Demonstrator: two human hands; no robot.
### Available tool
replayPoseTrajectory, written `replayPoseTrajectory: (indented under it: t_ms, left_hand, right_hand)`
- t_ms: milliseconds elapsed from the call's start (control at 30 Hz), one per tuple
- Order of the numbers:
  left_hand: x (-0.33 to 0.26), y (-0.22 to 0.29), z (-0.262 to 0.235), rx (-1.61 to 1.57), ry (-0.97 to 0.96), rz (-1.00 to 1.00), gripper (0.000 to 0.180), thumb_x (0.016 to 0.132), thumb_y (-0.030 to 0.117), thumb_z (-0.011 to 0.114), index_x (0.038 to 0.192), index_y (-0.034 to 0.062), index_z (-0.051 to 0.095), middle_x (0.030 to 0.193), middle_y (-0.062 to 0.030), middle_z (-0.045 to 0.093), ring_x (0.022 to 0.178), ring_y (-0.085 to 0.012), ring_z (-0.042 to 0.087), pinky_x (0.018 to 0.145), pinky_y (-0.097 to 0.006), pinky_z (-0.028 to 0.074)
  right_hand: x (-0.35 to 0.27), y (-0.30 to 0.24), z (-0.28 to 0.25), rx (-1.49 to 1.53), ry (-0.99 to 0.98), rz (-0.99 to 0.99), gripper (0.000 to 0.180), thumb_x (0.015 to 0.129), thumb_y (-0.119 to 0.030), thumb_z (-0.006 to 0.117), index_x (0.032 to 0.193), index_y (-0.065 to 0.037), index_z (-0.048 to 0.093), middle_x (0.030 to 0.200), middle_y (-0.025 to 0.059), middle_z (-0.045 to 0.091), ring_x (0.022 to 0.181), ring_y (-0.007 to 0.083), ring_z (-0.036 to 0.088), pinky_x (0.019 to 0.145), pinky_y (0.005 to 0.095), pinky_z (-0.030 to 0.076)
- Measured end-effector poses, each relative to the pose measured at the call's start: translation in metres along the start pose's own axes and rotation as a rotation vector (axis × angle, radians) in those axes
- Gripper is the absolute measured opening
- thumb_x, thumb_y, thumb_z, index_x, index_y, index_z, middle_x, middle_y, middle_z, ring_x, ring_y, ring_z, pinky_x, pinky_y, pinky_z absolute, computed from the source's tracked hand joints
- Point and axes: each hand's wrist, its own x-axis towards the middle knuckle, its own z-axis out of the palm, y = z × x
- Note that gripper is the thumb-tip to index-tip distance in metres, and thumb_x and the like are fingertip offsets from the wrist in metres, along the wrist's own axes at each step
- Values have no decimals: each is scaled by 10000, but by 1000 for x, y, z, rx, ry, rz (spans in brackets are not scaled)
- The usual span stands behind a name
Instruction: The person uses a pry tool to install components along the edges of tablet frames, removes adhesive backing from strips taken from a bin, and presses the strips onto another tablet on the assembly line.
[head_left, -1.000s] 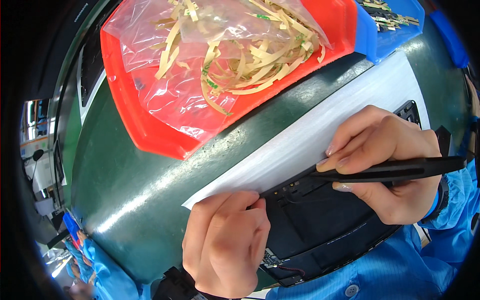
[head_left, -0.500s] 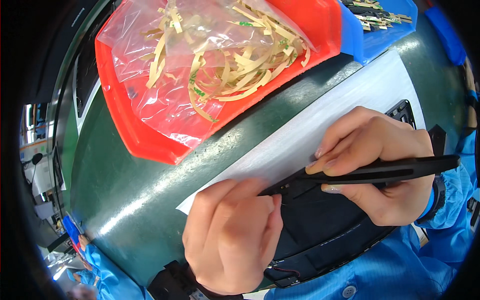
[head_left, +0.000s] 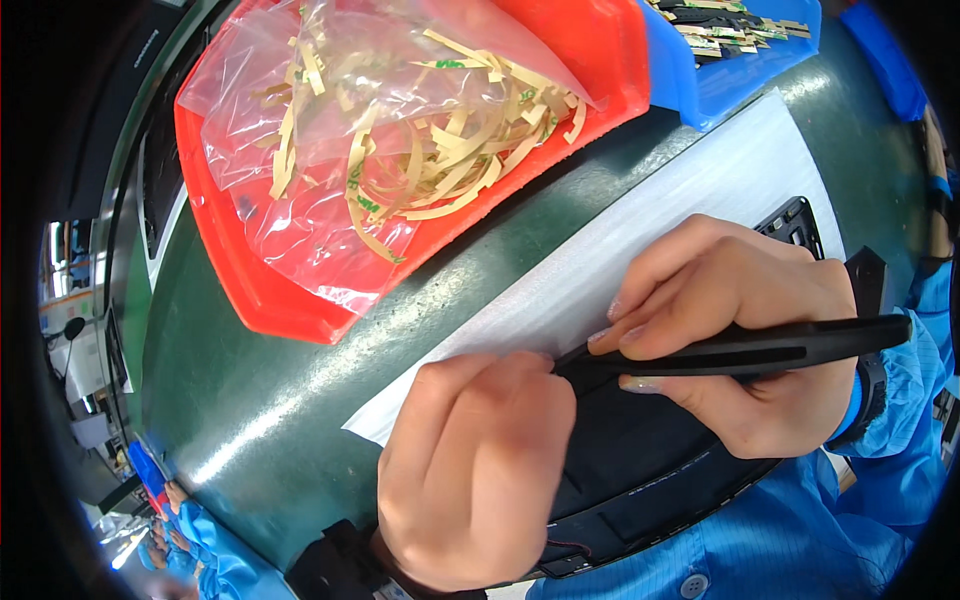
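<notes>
A thin black tool that looks like tweezers lies across my right hand, pinched between thumb and fingers. Its tip points left, low over the upper edge of a flat black plastic panel. At the panel's left end, my left hand is closed with its fingers curled down close to that tip. The back of the hand hides those fingertips and whatever is between them. Beneath both hands, the panel lies partly on a white sheet; its slotted corner shows beyond my right hand.
A red bin beyond the sheet holds a clear plastic bag with cream adhesive strips. Beside it, a blue bin contains black pieces with cream strips. The tabletop is green. Another person's blue sleeve appears lower left.
My left hand has turned and shifted slightly right, its fingers curling nearer the tool tip. My right hand keeps its pinch, moving slightly left. The bins appear a little farther left in the view.
</notes>
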Motion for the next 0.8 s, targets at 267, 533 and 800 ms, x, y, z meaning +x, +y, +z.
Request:
replayPoseTrajectory:
  t_ms: [267,533,800]
  left_hand:
    - [0,-2,17,-91,168,-35,361,539,-98,661,893,-68,593,803,-141,604,693,-294,598,633,-350,518]
    - [4,10,10,26,36,-57,342,707,-185,663,964,-76,467,814,-157,618,738,-217,633,714,-263,509]
    - [4,12,9,23,38,-89,347,720,-177,663,970,-66,449,833,-167,623,773,-213,653,748,-267,520]
  right_hand:
    - [-1,1,2,-2,32,15,156,671,55,747,803,48,664,769,205,688,765,221,670,683,272,548]
    - [-2,-1,2,-12,27,6,152,673,59,744,800,49,662,764,201,687,775,226,667,687,275,548]
    - [-3,0,-9,0,57,0,181,669,83,707,834,51,639,818,181,696,809,218,633,720,285,507]
